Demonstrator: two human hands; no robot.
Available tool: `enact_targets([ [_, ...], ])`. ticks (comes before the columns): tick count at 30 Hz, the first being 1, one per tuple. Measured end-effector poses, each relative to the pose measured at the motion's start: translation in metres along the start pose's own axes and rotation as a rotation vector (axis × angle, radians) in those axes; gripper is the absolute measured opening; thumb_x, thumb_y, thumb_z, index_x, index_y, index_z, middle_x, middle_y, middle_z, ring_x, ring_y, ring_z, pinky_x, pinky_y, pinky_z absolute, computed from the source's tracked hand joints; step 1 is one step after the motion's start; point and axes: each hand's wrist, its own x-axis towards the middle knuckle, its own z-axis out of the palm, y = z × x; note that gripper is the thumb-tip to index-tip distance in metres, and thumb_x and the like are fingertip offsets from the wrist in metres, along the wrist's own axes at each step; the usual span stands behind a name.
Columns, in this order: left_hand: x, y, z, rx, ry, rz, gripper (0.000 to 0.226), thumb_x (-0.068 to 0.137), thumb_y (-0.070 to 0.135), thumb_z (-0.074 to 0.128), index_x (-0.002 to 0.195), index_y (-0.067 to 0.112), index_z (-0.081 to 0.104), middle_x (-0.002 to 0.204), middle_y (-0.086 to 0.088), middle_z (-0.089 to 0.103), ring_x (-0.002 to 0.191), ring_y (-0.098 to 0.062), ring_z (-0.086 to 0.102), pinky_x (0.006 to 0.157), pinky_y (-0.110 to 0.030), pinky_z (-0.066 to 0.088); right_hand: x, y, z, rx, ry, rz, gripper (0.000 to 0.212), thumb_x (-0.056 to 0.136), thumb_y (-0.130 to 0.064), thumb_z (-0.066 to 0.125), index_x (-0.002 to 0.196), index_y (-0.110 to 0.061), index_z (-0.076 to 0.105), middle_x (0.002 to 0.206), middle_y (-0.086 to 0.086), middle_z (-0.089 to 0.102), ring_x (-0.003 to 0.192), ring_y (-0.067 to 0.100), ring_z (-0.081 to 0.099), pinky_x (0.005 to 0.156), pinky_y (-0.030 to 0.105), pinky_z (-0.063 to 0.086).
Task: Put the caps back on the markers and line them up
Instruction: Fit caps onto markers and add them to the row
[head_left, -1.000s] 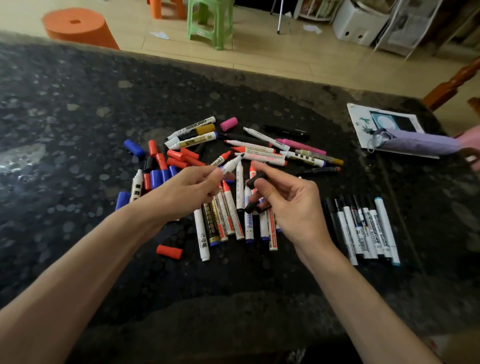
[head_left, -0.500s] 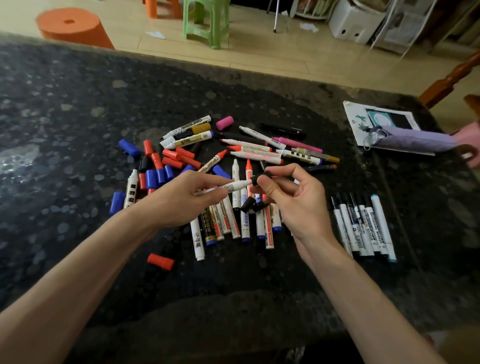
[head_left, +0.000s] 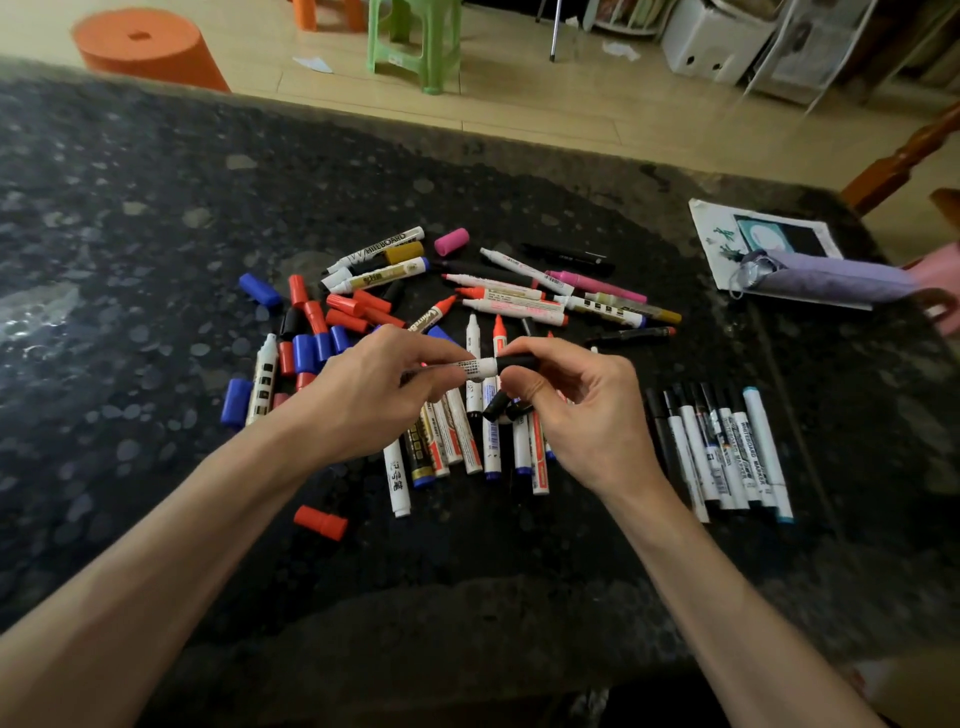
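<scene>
One marker (head_left: 478, 366), left hand (head_left: 363, 410); right hand (head_left: 587, 421) seemingly capping.

Left hand (head_left: 363, 395) and right hand (head_left: 587, 410) join marker (head_left: 475, 367) and black cap (head_left: 517, 362).

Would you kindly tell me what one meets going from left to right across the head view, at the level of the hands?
Blue cap → left hand → white marker → black cap → right hand → row of lined-up markers.
</scene>
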Motion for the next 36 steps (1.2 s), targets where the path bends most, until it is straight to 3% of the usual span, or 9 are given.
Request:
enact_targets([
  [3,0.000,0.002,0.001,-0.033,-0.013,0.006,0.025,0.104,0.025,0.055,0.115,0.036,0.074,0.060,0.002,0.050,0.055,-0.018,0.042,0.055,-0.037,0.037,-0.001,0.002,0.002,-0.021,0.027,-0.026,0.024,0.091,-0.005,0.076,0.110,-0.020,0.078,0.098,-0.009,0.078,0.094,0.008,0.075,0.086,0.022,0.058],
  [5,0.000,0.000,-0.001,-0.060,-0.030,-0.002,0.025,0.104,0.024,0.056,0.114,0.037,0.074,0.061,-0.002,0.052,0.057,-0.016,0.044,0.056,-0.035,0.038,-0.003,0.005,0.004,-0.033,0.018,-0.023,0.022,0.091,-0.007,0.077,0.110,-0.018,0.078,0.099,-0.008,0.079,0.096,0.009,0.075,0.090,0.028,0.059],
  [8,-0.002,-0.001,-0.003,-0.104,-0.107,0.011,0.024,0.104,0.027,0.055,0.113,0.037,0.075,0.085,-0.015,0.070,0.076,-0.038,0.066,0.073,-0.052,0.059,-0.002,0.006,0.004,-0.023,-0.018,-0.021,0.021,0.092,-0.008,0.077,0.110,-0.019,0.078,0.099,-0.008,0.079,0.095,0.011,0.076,0.089,0.033,0.061],
  [10,-0.001,-0.002,-0.004,-0.140,-0.138,0.011,0.025,0.105,0.026,0.055,0.118,0.034,0.074,0.099,-0.023,0.071,0.092,-0.047,0.065,0.083,-0.063,0.054,-0.001,0.006,0.000,-0.006,-0.042,-0.027,0.022,0.092,-0.008,0.076,0.109,-0.020,0.078,0.097,-0.008,0.078,0.093,0.010,0.076,0.086,0.028,0.061],
  [14,-0.001,-0.001,-0.008,-0.151,-0.199,-0.005,0.023,0.105,0.024,0.055,0.113,0.024,0.077,0.094,-0.024,0.068,0.087,-0.041,0.065,0.083,-0.055,0.055,-0.006,0.009,0.001,-0.029,-0.073,-0.037,0.023,0.092,-0.008,0.076,0.111,-0.021,0.078,0.100,-0.011,0.078,0.097,0.007,0.074,0.088,0.025,0.059],
  [17,-0.004,-0.002,-0.011,-0.189,-0.245,-0.019,0.025,0.105,0.023,0.053,0.106,0.016,0.077,0.068,-0.011,0.054,0.065,-0.022,0.047,0.063,-0.036,0.045,-0.009,0.011,0.006,-0.041,-0.054,-0.073,0.026,0.092,-0.008,0.076,0.111,-0.025,0.078,0.101,-0.011,0.078,0.098,0.009,0.075,0.089,0.031,0.060],
  [21,-0.003,-0.002,-0.015,-0.250,-0.326,-0.019,0.034,0.105,0.026,0.049,0.099,0.001,0.071,0.068,-0.006,0.042,0.059,-0.014,0.036,0.056,-0.020,0.036,-0.011,0.010,0.007,-0.007,-0.039,-0.107,0.024,0.091,-0.007,0.077,0.110,-0.022,0.078,0.101,-0.011,0.078,0.097,0.011,0.075,0.088,0.030,0.060],
  [27,-0.004,-0.001,-0.019,-0.320,-0.380,-0.046,0.028,0.102,0.030,0.051,0.100,0.029,0.079,0.071,-0.009,0.042,0.056,-0.009,0.036,0.051,-0.015,0.036,-0.013,0.009,0.007,-0.019,-0.084,-0.096,0.021,0.090,-0.009,0.078,0.110,-0.015,0.079,0.099,-0.010,0.078,0.097,0.008,0.074,0.087,0.020,0.055],
  [36,-0.006,0.001,-0.018,-0.435,-0.444,-0.227,0.031,0.105,0.034,0.051,0.099,0.029,0.080,0.070,0.002,0.044,0.053,-0.006,0.031,0.048,-0.017,0.026,-0.015,0.007,0.008,-0.015,-0.095,-0.110,0.021,0.088,-0.010,0.080,0.109,-0.016,0.078,0.098,-0.010,0.079,0.097,0.008,0.074,0.087,0.022,0.057],
])
